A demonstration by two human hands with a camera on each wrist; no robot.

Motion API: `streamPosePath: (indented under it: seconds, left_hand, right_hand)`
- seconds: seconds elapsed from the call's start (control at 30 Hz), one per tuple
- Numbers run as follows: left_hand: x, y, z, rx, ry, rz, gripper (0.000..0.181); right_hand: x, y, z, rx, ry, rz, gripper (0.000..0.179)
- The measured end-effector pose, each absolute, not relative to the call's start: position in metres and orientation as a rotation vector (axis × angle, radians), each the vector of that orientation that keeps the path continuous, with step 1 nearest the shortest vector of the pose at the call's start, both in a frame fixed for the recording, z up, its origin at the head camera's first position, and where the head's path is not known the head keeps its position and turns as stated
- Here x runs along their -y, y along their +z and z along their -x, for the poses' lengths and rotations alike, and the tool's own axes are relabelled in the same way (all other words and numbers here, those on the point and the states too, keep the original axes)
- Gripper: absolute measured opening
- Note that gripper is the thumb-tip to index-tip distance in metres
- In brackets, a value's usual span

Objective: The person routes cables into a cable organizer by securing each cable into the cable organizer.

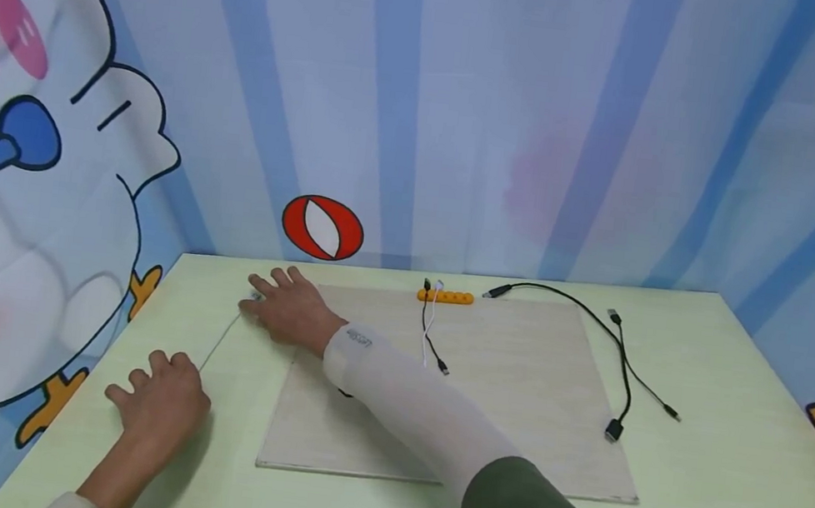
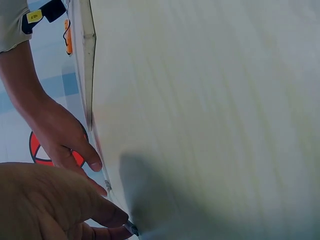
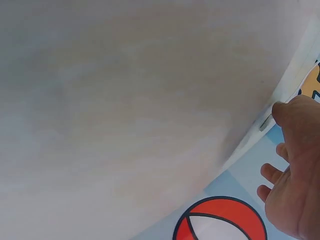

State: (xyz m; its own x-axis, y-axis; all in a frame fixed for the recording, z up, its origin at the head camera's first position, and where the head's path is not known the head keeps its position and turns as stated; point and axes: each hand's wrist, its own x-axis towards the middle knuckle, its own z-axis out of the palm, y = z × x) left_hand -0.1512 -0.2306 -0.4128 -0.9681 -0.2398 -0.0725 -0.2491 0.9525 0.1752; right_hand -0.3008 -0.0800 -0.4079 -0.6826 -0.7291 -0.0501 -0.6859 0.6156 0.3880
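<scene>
A thin white cable [image 1: 220,340] runs between the two hands at the left of the table. My right hand [image 1: 293,306] reaches across to the back left and pinches its far end; the connector [image 3: 265,123] pokes out beside the thumb in the right wrist view. Nearer the front, my left hand [image 1: 163,400] holds the other end, a small tip [image 2: 131,228] showing between thumb and finger in the left wrist view. The remaining fingers of each hand are spread.
A beige board [image 1: 510,416] lies mid-table under the right forearm. At its back edge an orange cable holder [image 1: 457,298] carries a black cable [image 1: 426,311] and a white cable [image 1: 431,324]. Several black cables [image 1: 606,331] lie at the right. A printed curtain [image 1: 467,127] stands behind.
</scene>
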Motion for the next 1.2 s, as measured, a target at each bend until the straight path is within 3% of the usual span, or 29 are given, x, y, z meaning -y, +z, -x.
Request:
streamPosePath:
  seconds: [0.7, 0.93, 1.2]
  left_hand:
    - [0.211, -0.432, 0.15, -3.112, 0.267, 0.306, 0.034]
    - [0.216, -0.426, 0.152, -3.122, 0.268, 0.256, 0.021]
    - [0.23, -0.417, 0.15, -3.14, 0.257, 0.231, 0.019]
  right_hand:
    - [0.068, -0.408, 0.306, 2.672, -0.75, -1.208, 0.048]
    - [0.065, -0.404, 0.312, 2.642, -0.773, -1.196, 0.05]
    - [0.069, -0.395, 0.31, 2.558, -0.759, -1.218, 0.05]
